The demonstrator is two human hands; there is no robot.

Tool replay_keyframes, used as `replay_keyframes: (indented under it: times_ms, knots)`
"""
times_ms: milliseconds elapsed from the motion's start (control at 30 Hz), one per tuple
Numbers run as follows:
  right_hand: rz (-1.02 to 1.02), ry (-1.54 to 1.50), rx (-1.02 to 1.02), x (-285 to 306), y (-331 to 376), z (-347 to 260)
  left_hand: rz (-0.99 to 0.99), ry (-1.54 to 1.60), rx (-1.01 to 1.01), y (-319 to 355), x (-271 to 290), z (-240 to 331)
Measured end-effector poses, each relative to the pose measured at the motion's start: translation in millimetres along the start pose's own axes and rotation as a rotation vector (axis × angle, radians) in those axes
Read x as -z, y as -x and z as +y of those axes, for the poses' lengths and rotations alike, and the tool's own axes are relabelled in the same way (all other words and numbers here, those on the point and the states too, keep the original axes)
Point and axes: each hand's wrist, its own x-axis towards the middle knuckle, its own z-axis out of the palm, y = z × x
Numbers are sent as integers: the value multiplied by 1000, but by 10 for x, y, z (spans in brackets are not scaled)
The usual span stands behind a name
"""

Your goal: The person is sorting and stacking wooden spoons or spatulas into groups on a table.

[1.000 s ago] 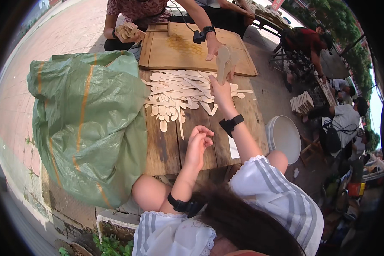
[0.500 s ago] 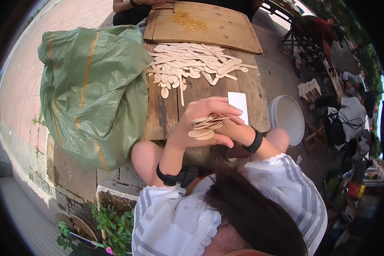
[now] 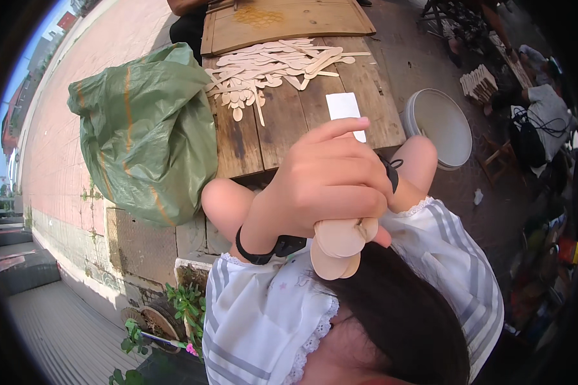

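Raised in front of my chest, my left hand (image 3: 331, 179) is closed around a bundle of flat wooden spoons (image 3: 340, 240). Their rounded pale ends fan out below its fingers, while its index finger points off to the right. My right hand is mostly hidden behind the left one; its wrist (image 3: 406, 196) comes in from the right, close to the bundle. What its fingers grip cannot be seen. Beyond my hands, a loose pile of similar wooden spoons (image 3: 273, 67) covers the far part of the wooden table (image 3: 289, 128). A white paper slip (image 3: 343, 108) lies nearer, partly behind my left hand.
A green woven sack (image 3: 151, 128) stands left of the table. Across the far end rests a wooden board (image 3: 302, 25) with yellow rubber bands (image 3: 257, 16). To the right are a pale round bucket (image 3: 440, 128), stacked wooden pieces (image 3: 478, 83) and other people. One person sits beyond the board.
Both hands have come up closer to me with the spoon bundle. My left hand now covers most of the right, and its index finger has lifted. The view has shifted slightly.
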Motion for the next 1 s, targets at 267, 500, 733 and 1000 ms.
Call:
replay_keyframes:
  times_ms: [267, 500, 733, 1000]
  knots:
    - [37, -161, -73, 180, 146, 1, -141, -131, 50, -174, -180, 210]
    - [-75, -144, -217, 332, 66, -250, 46, -156, 52, -218, -393, 266]
    - [75, -360, -81, 281, 31, -187, -147, -246, 9, -185, -567, 156]
    - [0, -730, -627, -387, 550, 757, -3, -517, 331, 1096, -564, -1398]
